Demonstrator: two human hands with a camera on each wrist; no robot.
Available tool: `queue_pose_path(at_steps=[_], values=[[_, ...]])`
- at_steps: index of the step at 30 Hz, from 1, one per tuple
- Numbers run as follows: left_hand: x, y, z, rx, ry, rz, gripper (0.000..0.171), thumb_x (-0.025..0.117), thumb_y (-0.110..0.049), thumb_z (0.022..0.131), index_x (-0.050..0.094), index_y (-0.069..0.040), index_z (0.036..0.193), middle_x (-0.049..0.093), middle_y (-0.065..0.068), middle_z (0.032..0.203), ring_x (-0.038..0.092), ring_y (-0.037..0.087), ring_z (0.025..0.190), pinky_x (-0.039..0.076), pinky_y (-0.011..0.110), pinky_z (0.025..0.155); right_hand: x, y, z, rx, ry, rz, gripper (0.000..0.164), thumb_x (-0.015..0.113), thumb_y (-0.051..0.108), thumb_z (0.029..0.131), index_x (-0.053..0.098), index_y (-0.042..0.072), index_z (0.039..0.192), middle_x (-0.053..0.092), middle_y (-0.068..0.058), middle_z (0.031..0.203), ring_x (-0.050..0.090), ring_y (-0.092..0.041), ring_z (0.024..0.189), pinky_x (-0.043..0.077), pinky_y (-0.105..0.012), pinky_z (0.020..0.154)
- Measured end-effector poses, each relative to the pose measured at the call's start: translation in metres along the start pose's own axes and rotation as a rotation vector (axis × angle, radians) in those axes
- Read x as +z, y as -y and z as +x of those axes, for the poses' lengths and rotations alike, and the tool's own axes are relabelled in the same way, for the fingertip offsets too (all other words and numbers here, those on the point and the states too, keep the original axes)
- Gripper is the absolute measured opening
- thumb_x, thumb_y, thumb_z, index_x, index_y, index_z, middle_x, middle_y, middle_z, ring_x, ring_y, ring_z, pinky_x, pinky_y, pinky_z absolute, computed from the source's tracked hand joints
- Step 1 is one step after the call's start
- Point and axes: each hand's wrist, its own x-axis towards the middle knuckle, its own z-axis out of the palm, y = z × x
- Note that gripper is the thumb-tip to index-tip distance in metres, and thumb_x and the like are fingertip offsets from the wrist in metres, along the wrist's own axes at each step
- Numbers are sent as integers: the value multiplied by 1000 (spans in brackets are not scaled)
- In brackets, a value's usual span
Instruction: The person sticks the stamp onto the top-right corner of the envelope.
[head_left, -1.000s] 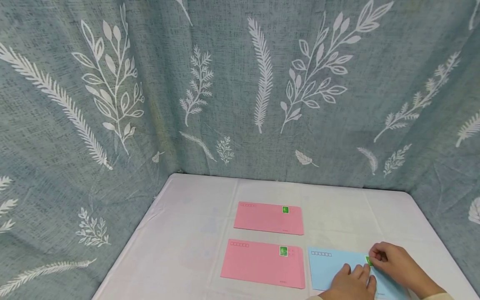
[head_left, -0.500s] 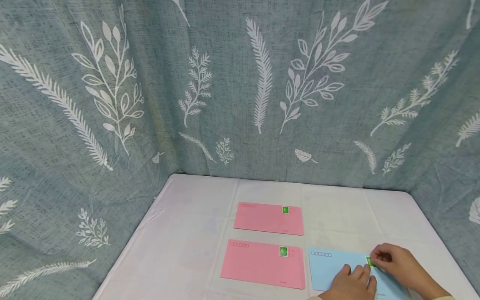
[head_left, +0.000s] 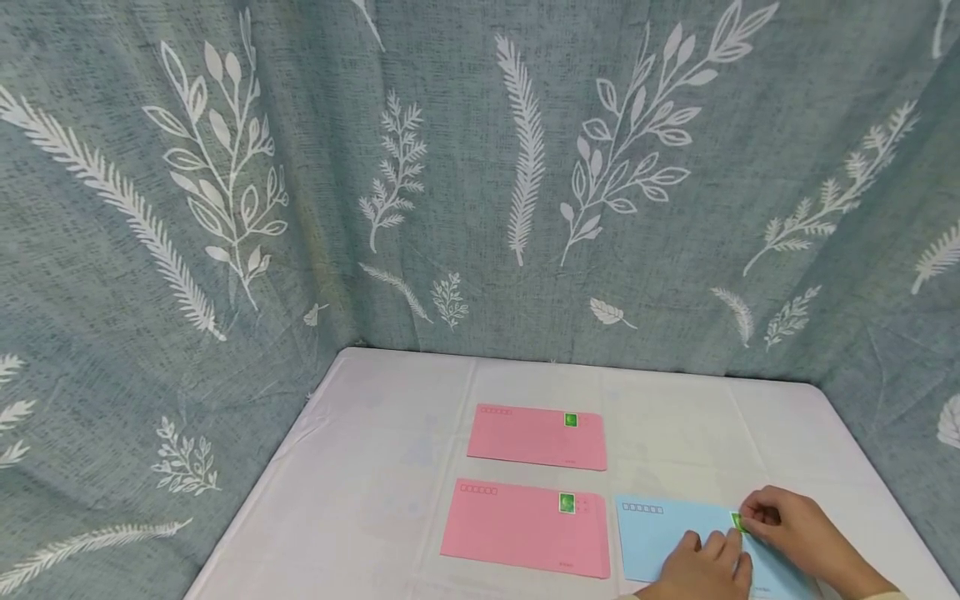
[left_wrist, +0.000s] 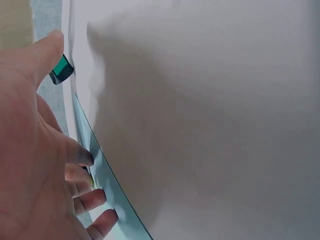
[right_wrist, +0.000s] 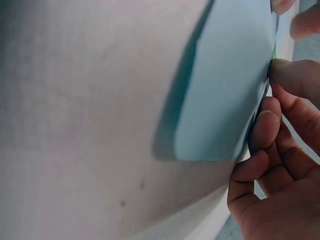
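Observation:
A light blue envelope (head_left: 648,542) lies at the table's front right, with a row of small printed boxes at its upper left. My left hand (head_left: 701,571) rests on its lower part with fingers loosely extended. Those fingertips touch the blue paper in the left wrist view. At the upper right corner, my right hand (head_left: 798,533) pinches a green stamp (head_left: 736,522) between thumb and forefinger. Only a green sliver shows at that pinch in the right wrist view, where the envelope's rounded flap (right_wrist: 225,100) stands slightly off the cloth. The right hand's other fingers are curled.
Two pink envelopes lie left of the blue one, a far one (head_left: 532,437) and a near one (head_left: 517,529), each bearing a green stamp at upper right. A white cloth (head_left: 375,467) covers the table. Leaf-patterned grey-green curtains (head_left: 465,183) hang behind and at both sides.
Almost nothing differs. The right hand has shifted very slightly at the stamp; the left hand stays on the blue envelope, and the pink envelopes have not moved.

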Motion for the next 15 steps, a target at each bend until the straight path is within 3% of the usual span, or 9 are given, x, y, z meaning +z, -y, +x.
queue_pose_path(at_steps=[5, 11, 15], values=[[2, -5, -3, -35, -81, 41, 70, 20, -72, 101, 33, -31, 156, 25, -12, 152, 27, 3, 127, 33, 25, 94, 1, 1, -1, 14, 10, 9, 10, 78, 12, 88, 70, 14, 84, 57, 5, 76, 49, -5, 66, 44, -26, 60], [2, -6, -5, -44, -91, 64, 70, 21, -72, 101, 34, -31, 156, 27, -12, 150, 28, 2, 126, 33, 24, 96, -1, 1, -1, 32, 19, 26, 8, 78, 16, 89, 71, 13, 87, 61, 5, 78, 52, -6, 69, 46, -26, 63], [3, -6, -8, -41, -145, 73, 65, 26, -69, 102, 40, -30, 152, 32, -12, 146, 31, 3, 122, 35, 22, 94, -3, -2, 0, 49, 21, 53, 9, 77, 20, 90, 72, 12, 90, 64, 5, 81, 56, -6, 71, 48, -26, 65]])
